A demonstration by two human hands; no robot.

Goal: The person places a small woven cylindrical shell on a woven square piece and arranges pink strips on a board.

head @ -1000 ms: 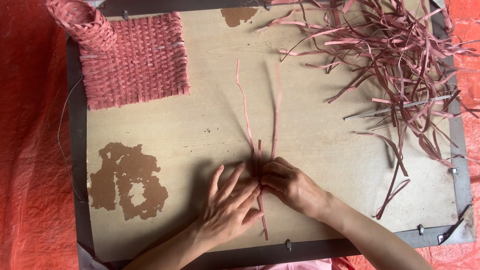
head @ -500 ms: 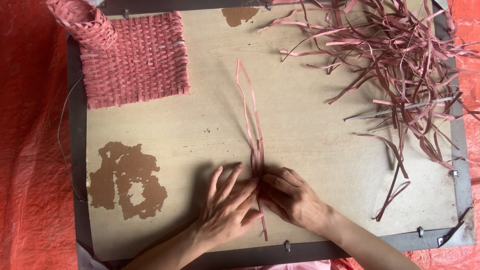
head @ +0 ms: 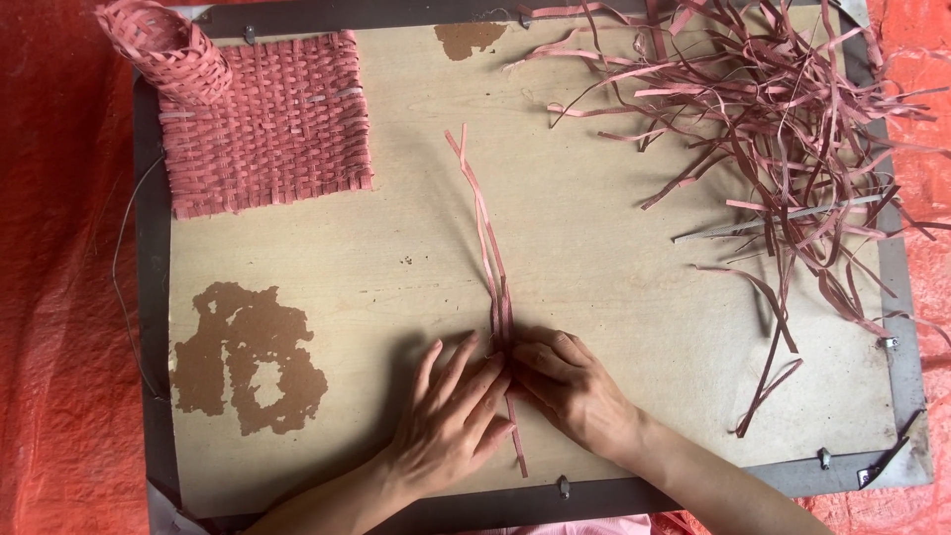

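Left hand (head: 451,421) flat, right hand (head: 570,391) pinching: both grips press pink strips (head: 490,258) at bench (head: 614,297) centre. Splayed a second ago, strips now gathered into tight bundle. Woven mat (head: 267,124) far left, loose strip pile (head: 783,129) right.

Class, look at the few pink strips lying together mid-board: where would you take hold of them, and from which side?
Probably at the free far ends of the pink strips, coming from above: they lie flat and fan apart there, while the left hand and right hand cover the near part.

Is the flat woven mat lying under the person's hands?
No, the woven mat lies at the board's far left corner, apart from both hands, which press on thin strips.
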